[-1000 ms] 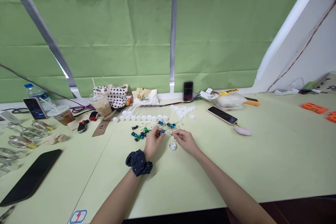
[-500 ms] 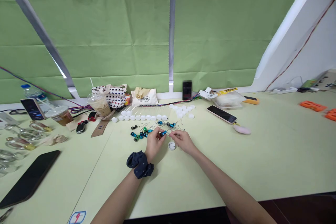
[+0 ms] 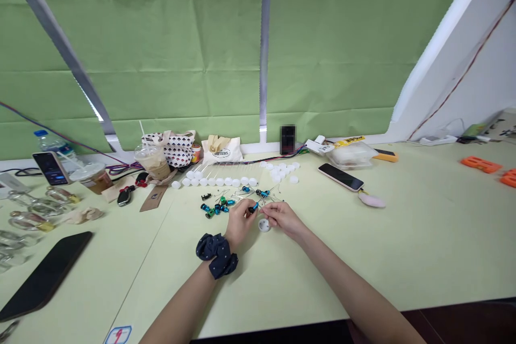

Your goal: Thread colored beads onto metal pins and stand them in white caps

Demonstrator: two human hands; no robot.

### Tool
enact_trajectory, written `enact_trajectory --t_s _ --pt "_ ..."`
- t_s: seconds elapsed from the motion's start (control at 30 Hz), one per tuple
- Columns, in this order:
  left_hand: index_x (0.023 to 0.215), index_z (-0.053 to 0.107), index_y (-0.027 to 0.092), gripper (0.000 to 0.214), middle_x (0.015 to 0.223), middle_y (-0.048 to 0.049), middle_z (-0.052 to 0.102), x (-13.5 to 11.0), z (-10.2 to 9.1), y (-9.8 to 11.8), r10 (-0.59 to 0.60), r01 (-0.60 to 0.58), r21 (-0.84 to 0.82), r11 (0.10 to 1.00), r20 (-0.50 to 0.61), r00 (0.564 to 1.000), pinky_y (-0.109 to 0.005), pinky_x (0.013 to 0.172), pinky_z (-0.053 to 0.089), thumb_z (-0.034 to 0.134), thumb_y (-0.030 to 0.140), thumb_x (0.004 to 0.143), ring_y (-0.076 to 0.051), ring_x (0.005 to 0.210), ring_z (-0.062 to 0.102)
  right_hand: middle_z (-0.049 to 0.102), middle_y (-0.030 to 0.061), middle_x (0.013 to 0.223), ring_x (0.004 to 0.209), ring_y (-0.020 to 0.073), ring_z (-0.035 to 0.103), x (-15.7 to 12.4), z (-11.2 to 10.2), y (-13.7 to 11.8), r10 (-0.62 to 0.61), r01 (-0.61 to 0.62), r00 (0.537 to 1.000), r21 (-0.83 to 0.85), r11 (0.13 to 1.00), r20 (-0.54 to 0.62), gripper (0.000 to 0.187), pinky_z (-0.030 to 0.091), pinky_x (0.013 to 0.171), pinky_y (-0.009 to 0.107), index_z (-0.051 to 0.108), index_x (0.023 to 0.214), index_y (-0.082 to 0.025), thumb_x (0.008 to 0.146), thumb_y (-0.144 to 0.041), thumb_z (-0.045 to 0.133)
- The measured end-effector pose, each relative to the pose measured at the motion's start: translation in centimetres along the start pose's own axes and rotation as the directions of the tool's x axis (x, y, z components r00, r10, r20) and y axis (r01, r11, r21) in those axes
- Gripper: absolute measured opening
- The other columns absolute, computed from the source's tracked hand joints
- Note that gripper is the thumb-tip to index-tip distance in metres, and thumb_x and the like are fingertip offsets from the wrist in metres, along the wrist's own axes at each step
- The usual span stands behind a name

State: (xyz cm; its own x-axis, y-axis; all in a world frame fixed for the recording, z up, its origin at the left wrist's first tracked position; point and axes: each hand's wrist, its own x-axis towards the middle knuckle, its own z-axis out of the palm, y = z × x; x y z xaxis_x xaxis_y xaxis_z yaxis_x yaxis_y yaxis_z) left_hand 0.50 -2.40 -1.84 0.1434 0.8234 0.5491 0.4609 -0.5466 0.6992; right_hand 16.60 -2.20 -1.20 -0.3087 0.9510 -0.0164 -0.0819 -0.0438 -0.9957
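My left hand is closed, pinching a small shiny blue cylinder with a dark end. Its thin wire end points toward my right hand. The right fingertips are pressed together beside that end; whatever they grip is too small to make out. Just below the fingertips lies a round white cap, its hollow side up with small dark spots inside. Left of my left hand is a cluster of blue and green cylinders. More blue cylinders with thin wires lie beyond my hands.
White caps on clear thin tubes form a row behind the parts, with loose white caps beside them. A phone lies at right. Drink cups, glass bottles and a dark tablet-like slab occupy the left.
The blue cylinder has tilted so that its dark end points down toward me. My left hand has shifted slightly right and closer to my right hand.
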Motion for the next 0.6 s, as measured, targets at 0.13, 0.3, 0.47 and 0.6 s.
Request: enact_trajectory --t_s 0.13,0.3,0.47,0.6 --pt "0.082 0.057 0.017 0.014 0.076 -0.0012 0.060 0.0 -0.2 0.3 -0.033 0.033 -0.039 0.999 -0.004 0.999 -0.023 0.056 0.040 0.057 0.030 0.078 -0.010 0.055 0.046 0.052 -0.0022 0.054 0.041 0.0093 0.046 -0.1 -0.1 0.2 -0.211 0.180 0.975 -0.297 0.938 -0.074 0.026 0.036 0.042 0.022 0.061 0.074 -0.016 0.075 -0.042 0.058" --pt "0.083 0.059 0.017 0.017 0.085 -0.0035 0.063 0.1 -0.8 1.2 -0.055 0.057 -0.136 0.989 0.025 0.998 -0.024 0.058 0.042 0.058 0.033 0.079 -0.010 0.060 0.049 0.055 -0.0012 0.060 0.046 0.0113 0.054 -0.2 -0.4 0.3 -0.195 0.181 0.980 -0.243 0.953 -0.034 0.026 0.041 0.045 0.023 0.058 0.076 -0.017 0.075 -0.042 0.059" --pt "0.086 0.062 0.016 0.020 0.089 -0.0064 0.064 0.2 -0.9 1.3 -0.058 0.081 -0.230 0.970 0.107 0.993 -0.026 0.064 0.046 0.059 0.035 0.079 -0.014 0.074 0.057 0.059 0.0004 0.062 0.043 0.0066 0.046 0.0 -1.2 -0.1 -0.020 0.023 0.993 -0.028 0.999 0.114 0.031 0.034 0.044 0.020 0.057 0.078 -0.015 0.073 -0.045 0.063" --pt "0.083 0.063 0.016 0.021 0.092 -0.0083 0.066 0.2 -0.8 1.1 -0.051 0.092 -0.295 0.951 0.143 0.988 -0.029 0.069 0.048 0.063 0.035 0.076 -0.018 0.083 0.060 0.053 -0.0028 0.056 0.038 0.0020 0.026 0.0 -2.3 -0.5 0.116 -0.146 0.950 0.083 0.986 0.291 0.030 0.019 0.041 0.018 0.060 0.082 -0.013 0.071 -0.040 0.065"
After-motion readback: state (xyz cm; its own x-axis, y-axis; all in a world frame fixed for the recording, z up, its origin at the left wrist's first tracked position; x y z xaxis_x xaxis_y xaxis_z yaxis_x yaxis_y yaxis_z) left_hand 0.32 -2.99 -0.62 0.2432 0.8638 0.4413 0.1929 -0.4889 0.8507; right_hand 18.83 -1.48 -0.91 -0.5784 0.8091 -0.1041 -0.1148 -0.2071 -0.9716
